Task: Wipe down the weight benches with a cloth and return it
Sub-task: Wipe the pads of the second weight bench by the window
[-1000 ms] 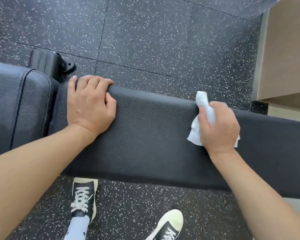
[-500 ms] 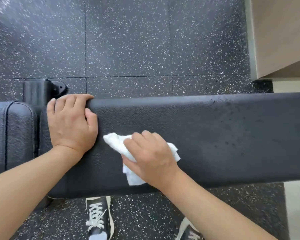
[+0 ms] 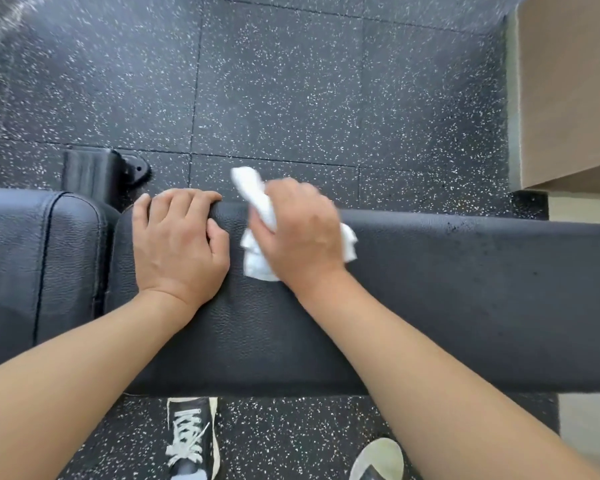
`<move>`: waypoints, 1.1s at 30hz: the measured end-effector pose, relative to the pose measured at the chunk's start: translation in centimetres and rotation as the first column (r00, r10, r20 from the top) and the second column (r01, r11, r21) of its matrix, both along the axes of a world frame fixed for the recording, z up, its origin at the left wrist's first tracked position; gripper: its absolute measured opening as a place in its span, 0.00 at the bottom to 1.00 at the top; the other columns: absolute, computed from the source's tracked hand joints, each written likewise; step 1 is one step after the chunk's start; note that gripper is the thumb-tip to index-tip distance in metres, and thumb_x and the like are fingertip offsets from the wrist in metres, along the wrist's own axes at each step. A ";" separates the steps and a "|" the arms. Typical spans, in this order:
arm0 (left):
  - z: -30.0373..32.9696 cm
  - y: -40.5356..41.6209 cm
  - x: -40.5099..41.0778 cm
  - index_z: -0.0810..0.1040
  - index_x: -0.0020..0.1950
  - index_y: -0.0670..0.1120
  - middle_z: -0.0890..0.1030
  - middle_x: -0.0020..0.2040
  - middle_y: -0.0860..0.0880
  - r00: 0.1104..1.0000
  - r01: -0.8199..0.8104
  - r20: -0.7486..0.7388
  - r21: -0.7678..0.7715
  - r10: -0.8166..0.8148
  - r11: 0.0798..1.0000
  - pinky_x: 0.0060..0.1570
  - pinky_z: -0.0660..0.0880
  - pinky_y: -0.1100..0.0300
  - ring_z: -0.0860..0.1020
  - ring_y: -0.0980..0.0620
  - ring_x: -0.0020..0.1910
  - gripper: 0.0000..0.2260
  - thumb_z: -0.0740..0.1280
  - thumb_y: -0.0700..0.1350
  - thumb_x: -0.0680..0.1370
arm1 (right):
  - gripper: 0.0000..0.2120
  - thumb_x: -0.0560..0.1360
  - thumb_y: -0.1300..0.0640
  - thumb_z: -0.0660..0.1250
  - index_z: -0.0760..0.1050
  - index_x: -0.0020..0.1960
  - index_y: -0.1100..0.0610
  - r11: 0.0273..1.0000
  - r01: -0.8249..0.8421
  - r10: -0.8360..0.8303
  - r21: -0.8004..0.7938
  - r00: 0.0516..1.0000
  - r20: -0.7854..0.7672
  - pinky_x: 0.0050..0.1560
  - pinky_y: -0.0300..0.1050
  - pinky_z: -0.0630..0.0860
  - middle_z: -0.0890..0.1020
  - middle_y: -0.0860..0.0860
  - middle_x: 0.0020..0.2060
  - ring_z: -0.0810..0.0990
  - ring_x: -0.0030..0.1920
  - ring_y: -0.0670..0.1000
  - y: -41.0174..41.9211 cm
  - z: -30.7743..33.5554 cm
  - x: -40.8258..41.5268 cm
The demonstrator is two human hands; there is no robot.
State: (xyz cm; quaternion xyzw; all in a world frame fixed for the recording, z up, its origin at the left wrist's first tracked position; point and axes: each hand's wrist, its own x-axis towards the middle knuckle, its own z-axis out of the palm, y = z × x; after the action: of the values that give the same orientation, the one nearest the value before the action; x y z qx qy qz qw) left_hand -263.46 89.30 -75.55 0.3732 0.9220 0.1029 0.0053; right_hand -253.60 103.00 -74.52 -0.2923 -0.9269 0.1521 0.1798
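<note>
A black padded weight bench [image 3: 447, 299] runs across the view from left to right. My right hand [image 3: 298, 233] presses a crumpled white cloth [image 3: 257, 261] onto the long pad near its far edge, and one end of the cloth sticks out past that edge. My left hand [image 3: 177, 244] lies flat on the same pad just left of the cloth, fingers curled over the far edge, holding nothing. A separate seat pad [image 3: 39, 258] lies at the left across a narrow gap.
Speckled black rubber floor tiles [image 3: 291, 91] surround the bench. A black bench foot [image 3: 97, 171] stands behind the gap. A beige cabinet or wall [image 3: 568, 88] rises at the right. My two sneakers [image 3: 191, 438] stand on the near side of the bench.
My right hand slid the cloth leftwards along the pad, then from the near side up to the far edge next to my left hand. The left hand stayed put.
</note>
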 end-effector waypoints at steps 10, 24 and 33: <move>0.1 0.1 0.2 0.78 0.64 0.47 0.81 0.59 0.44 1.000 -0.011 0.018 0.008 0.011 1.000 0.74 0.62 0.38 0.73 0.38 0.64 0.18 0.57 0.47 0.78 | 0.09 0.77 0.53 0.69 0.77 0.43 0.59 0.975 -0.215 0.216 0.051 0.976 -0.016 0.36 0.54 0.70 0.75 0.54 0.36 0.73 0.37 0.58 -1.4 0.0 5.9; 0.8 0.3 0.0 0.74 0.71 0.45 0.78 0.65 0.44 0.978 0.204 0.077 -0.123 -0.195 0.971 0.75 0.60 0.35 0.72 0.39 0.66 0.23 0.56 0.49 0.78 | 0.09 0.77 0.52 0.67 0.77 0.47 0.59 0.998 0.061 -0.062 0.026 0.997 0.050 0.35 0.52 0.71 0.77 0.53 0.37 0.75 0.36 0.58 1.2 0.5 4.9; 3.6 2.1 1.4 0.62 0.81 0.40 0.68 0.78 0.41 0.852 0.524 0.191 -0.294 -0.488 0.799 0.74 0.62 0.39 0.67 0.37 0.75 0.29 0.55 0.42 0.79 | 0.08 0.76 0.53 0.66 0.77 0.47 0.58 0.998 -0.065 0.064 0.012 0.997 0.032 0.35 0.54 0.73 0.74 0.51 0.37 0.72 0.36 0.56 -4.5 0.6 12.1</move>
State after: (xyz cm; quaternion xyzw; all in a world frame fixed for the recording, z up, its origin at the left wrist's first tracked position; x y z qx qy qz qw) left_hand -262.09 91.38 -71.93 0.5935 0.7906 -0.0410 0.1448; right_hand -241.50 98.46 -73.90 -0.2635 -0.9395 0.1470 0.1621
